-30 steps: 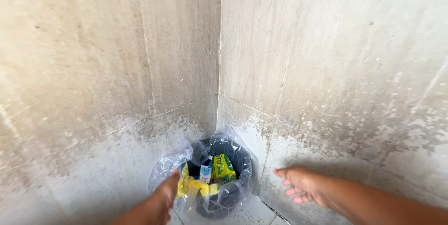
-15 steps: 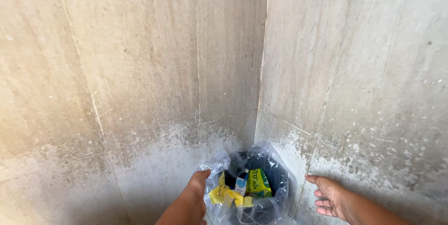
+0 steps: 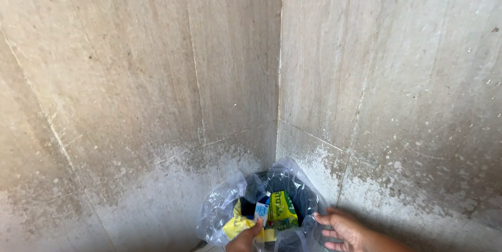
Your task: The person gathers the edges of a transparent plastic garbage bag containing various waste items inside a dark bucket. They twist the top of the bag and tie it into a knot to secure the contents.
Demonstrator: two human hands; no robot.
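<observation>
Down in the corner of two stained, pale stone-tiled walls (image 3: 130,74): a small dark round bin (image 3: 293,241) lined with a loose clear plastic bag (image 3: 222,213), standing close against both walls. Inside, on top: a green printed packet (image 3: 282,211), a small blue-and-white carton (image 3: 261,210) just left of it, and a crumpled yellow wrapper (image 3: 235,226) toward the near-left rim.

Left hand (image 3: 246,240) low at the picture's bottom edge, fingertips up against the yellow wrapper and the bag's near rim. Grip mostly out of view; cannot tell whether closed on anything. Right hand (image 3: 345,231) at the bag's right edge, grip wide, fingers spread and holding nothing, fingertips just touching or nearly touching the plastic.

To handle well, by the look of it: pinch the film itself on both sides, not the litter lying against it. Keep the two holds opposite each other so the mouth stays even. Mind the thin, slack plastic, likely to slip or tear under a sharp tug. Watch the packet and carton riding high, apt to tip out if the bag tilts. Little room beside the walls, so work from the near side.
</observation>
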